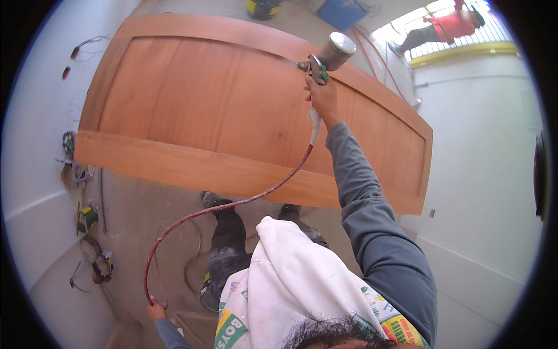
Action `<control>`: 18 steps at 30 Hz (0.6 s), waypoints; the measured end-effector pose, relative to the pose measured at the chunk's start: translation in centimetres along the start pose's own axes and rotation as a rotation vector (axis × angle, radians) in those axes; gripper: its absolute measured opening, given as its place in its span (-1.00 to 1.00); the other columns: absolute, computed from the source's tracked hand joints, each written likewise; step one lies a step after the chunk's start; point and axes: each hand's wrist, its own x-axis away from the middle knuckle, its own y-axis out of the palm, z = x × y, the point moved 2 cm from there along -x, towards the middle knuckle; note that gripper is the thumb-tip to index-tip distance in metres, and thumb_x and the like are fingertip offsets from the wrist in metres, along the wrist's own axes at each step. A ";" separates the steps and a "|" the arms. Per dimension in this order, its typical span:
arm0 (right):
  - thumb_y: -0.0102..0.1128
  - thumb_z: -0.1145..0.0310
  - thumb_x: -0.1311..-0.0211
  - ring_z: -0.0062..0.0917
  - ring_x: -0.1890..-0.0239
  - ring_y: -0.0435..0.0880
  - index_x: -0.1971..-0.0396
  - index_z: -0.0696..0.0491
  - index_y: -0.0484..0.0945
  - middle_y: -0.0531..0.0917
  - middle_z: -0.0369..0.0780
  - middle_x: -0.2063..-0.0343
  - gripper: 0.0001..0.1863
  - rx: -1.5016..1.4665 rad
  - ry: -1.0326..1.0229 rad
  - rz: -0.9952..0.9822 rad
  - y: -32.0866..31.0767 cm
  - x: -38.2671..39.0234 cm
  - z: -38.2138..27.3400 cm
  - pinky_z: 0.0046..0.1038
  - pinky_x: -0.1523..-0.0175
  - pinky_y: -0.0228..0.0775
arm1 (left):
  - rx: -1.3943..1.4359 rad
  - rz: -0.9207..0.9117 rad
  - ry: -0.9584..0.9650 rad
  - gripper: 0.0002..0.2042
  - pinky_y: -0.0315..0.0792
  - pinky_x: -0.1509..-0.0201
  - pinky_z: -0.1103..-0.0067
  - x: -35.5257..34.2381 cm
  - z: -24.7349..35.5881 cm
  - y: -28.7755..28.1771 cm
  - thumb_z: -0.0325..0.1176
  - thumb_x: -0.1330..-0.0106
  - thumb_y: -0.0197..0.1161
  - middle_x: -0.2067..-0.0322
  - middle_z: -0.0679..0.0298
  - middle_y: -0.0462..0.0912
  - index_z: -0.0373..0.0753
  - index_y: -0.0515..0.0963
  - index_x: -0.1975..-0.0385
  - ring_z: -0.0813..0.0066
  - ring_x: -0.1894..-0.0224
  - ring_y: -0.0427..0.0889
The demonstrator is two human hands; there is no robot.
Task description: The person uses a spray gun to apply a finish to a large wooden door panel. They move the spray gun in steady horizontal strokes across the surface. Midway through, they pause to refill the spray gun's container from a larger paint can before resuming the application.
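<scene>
My right hand (322,96) is wrapped round the grip of a spray gun (315,68) with a silver cup (337,51) on top. The gun is held over the far rail of a reddish-brown panelled wooden door (192,99), its nozzle toward the left, with a faint mist before it. From the grip a red air hose (232,203) curves down across the door's near edge to the lower left. There my left hand (156,309) is closed round a loop of the hose, low beside my body.
A blue container (342,13) and a dark bucket (263,8) stand beyond the door. At the far right a person in red (453,26) is by a barred opening. Cans and tools, including a green-and-yellow can (87,217), lie along the left wall. More hose (195,256) trails on the floor by my legs.
</scene>
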 end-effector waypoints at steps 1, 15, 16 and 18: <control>0.22 0.32 -0.25 -0.57 0.39 0.60 0.08 0.22 0.50 0.56 -0.24 0.40 -0.67 0.001 -0.009 -0.029 2.7 -0.5 -1.1 -0.51 0.51 0.56 | -0.005 0.004 -0.010 -0.38 0.50 0.32 0.30 -0.4 0.1 -0.7 0.04 -0.41 0.04 0.69 -0.03 0.62 -0.57 0.59 0.49 0.15 0.55 0.66; 0.23 0.35 -0.25 -0.56 0.39 0.62 0.05 0.24 0.49 0.58 -0.22 0.40 -0.65 0.093 0.046 -0.078 10.9 -1.3 -2.8 -0.52 0.51 0.54 | 0.005 -0.030 -0.064 -0.39 0.49 0.33 0.30 -3.9 -0.1 -2.4 0.03 -0.42 0.04 0.67 -0.01 0.63 -0.56 0.62 0.51 0.15 0.54 0.67; 0.23 0.35 -0.25 -0.57 0.40 0.62 0.06 0.23 0.51 0.58 -0.23 0.41 -0.66 0.089 0.038 -0.033 8.6 -0.9 -2.0 -0.52 0.51 0.54 | 0.011 -0.025 -0.045 -0.39 0.49 0.33 0.30 -4.3 0.5 -1.7 0.02 -0.42 0.04 0.67 -0.01 0.64 -0.55 0.62 0.51 0.15 0.54 0.67; 0.23 0.35 -0.24 -0.58 0.43 0.62 0.09 0.20 0.53 0.58 -0.25 0.44 -0.69 0.085 0.027 0.063 3.6 0.5 0.3 -0.53 0.52 0.52 | -0.090 -0.052 -0.003 -0.42 0.49 0.33 0.31 -3.4 2.8 -1.7 0.00 -0.41 0.07 0.64 -0.01 0.65 -0.55 0.62 0.50 0.13 0.54 0.67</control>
